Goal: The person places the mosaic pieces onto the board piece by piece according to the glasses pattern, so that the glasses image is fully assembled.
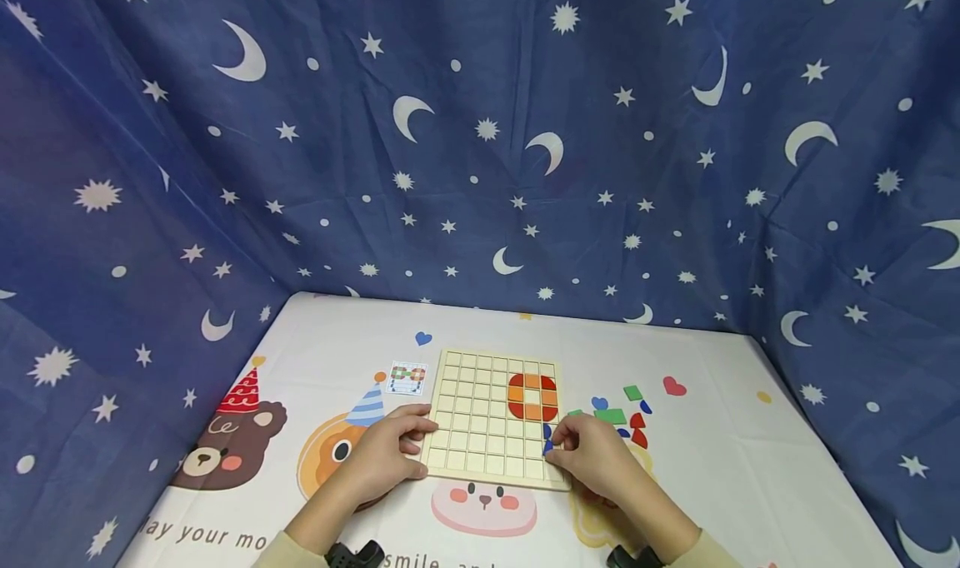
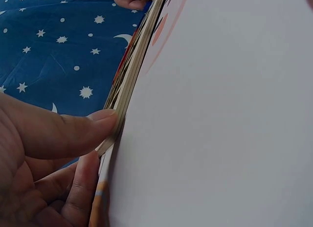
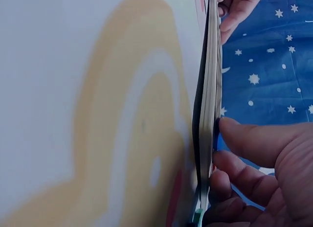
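A pale wooden grid board (image 1: 480, 443) lies on the table. A ring of red and orange pieces (image 1: 532, 397) fills cells at its upper right. My left hand (image 1: 386, 451) rests at the board's lower left corner; in the left wrist view its thumb (image 2: 73, 134) touches the edge. At the right edge my right hand (image 1: 596, 455) pinches a small blue piece (image 1: 548, 447) with thumb and fingertip, against the board. Another blue piece (image 1: 547, 429) sits just above. In the right wrist view, the thumb (image 3: 254, 141) hides most of the blue piece.
A pattern card (image 1: 407, 377) lies left of the board's top. Loose green pieces (image 1: 611, 416), red pieces (image 1: 638, 431) and blue ones lie to the right, partly behind my right hand. A blue star-and-moon curtain (image 1: 480, 176) surrounds the table's back and sides.
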Motion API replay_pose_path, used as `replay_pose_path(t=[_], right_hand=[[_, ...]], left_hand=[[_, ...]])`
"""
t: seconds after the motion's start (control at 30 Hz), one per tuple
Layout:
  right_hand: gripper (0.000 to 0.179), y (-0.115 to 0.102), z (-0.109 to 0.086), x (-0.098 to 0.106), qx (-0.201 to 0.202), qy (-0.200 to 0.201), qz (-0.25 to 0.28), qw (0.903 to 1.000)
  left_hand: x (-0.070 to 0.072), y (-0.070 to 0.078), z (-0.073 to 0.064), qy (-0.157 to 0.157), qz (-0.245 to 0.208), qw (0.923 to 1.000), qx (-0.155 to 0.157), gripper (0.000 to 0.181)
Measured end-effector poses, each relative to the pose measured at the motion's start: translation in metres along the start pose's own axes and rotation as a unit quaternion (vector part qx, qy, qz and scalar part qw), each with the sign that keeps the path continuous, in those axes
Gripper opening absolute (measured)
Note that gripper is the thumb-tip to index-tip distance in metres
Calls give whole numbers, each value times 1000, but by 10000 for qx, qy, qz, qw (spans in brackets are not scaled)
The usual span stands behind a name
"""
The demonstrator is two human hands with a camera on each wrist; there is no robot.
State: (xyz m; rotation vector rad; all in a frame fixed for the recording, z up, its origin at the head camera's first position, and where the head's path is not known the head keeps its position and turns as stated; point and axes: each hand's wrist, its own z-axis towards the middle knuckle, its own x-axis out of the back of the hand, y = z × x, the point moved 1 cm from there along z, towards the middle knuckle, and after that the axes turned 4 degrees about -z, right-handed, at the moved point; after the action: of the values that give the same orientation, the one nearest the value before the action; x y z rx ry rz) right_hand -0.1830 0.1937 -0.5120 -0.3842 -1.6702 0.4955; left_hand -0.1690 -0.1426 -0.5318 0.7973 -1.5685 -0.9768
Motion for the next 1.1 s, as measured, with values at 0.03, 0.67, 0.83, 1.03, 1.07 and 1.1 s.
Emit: replay_pose_path(t=[0.03,0.67,0.83,1.03,1.07,1.1], right_hand=[[25,0,0,0,3,17,5,10000],[22,-2,2,1,134,-80,-48,9999],[21,0,3,0,166,-105,-92,9998],[22,0,3,-1,162,-106,-55,9998],[21,0,3,0,117,-106,-28,9999],[21,1,2,1,82,-98,6,9999]], left_hand=[[0,0,0,3,8,10000,6,60],[0,2,0,26,-15,10000,33,60],[1,2,0,27,7,10000,41,60],[1,3,0,28,14,10000,32,60],[0,3,0,28,19,10000,28,60],[0,2,0,26,24,10000,23,60]])
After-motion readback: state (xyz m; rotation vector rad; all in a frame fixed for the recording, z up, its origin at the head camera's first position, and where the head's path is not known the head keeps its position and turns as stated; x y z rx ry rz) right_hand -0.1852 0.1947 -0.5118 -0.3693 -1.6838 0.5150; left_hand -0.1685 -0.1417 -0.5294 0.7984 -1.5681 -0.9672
